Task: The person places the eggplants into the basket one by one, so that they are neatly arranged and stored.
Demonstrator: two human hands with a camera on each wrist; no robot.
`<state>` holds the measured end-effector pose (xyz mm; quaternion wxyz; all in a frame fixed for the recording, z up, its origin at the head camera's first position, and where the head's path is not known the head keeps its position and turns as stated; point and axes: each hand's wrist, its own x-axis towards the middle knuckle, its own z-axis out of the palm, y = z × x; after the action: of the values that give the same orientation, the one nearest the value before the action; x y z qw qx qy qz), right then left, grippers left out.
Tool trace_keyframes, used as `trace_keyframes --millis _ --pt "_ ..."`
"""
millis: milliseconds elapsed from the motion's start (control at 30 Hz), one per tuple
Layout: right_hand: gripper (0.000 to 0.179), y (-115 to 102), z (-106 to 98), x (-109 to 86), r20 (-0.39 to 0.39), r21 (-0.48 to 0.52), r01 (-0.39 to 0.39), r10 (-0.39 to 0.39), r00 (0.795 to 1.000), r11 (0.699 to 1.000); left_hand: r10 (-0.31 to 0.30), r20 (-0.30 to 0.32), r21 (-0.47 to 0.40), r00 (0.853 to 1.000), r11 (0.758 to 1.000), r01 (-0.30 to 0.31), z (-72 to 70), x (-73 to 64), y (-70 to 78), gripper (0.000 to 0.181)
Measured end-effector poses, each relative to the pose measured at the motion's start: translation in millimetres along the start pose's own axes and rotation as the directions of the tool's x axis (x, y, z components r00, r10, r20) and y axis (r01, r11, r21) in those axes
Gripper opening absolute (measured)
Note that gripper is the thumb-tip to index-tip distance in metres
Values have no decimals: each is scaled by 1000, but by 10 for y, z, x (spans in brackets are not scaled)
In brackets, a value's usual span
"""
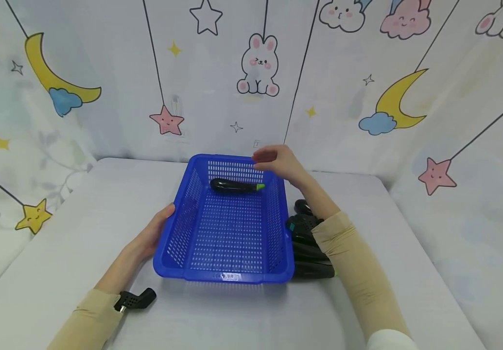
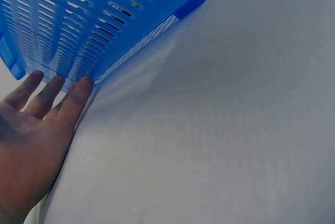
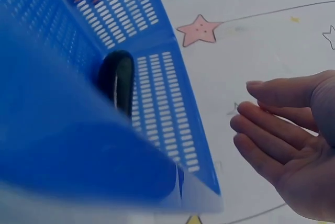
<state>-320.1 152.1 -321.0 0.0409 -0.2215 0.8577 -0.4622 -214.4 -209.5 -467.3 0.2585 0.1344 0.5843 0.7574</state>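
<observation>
A dark eggplant (image 1: 234, 185) with a green stem end lies crosswise at the far end of the blue plastic basket (image 1: 223, 277). My left hand (image 1: 152, 232) rests against the basket's left side; in the left wrist view, fingertips (image 2: 85, 81) touch its slotted wall. Over the far right corner of the basket hovers my right hand (image 1: 280, 162). Its fingers are gently bent, with nothing between them and the thumb in the right wrist view. More dark eggplants (image 1: 310, 269) lie right of the basket, partly hidden by my right forearm and the wrist camera.
The basket stands on a white-covered table (image 1: 85, 209). Behind the table hangs a pale cloth backdrop (image 1: 216, 82) with cartoon stars, moons and rabbits. A black wrist camera (image 1: 135, 299) sits on the left wrist, another (image 1: 302, 225) on the right.
</observation>
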Motion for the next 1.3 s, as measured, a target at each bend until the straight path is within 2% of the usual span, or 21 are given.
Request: trace_keyframes --millis 167,400,767,900,1300 --pt "39 93 -125 -143 -34 11 -7 7 999 1000 18 0 4 1000 1000 -18 -11 -6 -18 72" --pt "43 344 -296 -350 -52 77 -24 28 998 997 30 17 -2 999 1000 -30 -18 -10 -27 67" --pt "49 638 -505 -706 -46 36 -79 80 996 996 31 15 11 999 999 -31 2 -12 -7 72" --pt "52 741 -556 -827 -14 12 -100 100 995 995 22 13 5 1000 1000 -22 8 -11 -5 72" --pt "48 988 -663 -1126 17 -23 -132 132 991 991 13 16 -1 1000 1000 -13 14 -12 8 75"
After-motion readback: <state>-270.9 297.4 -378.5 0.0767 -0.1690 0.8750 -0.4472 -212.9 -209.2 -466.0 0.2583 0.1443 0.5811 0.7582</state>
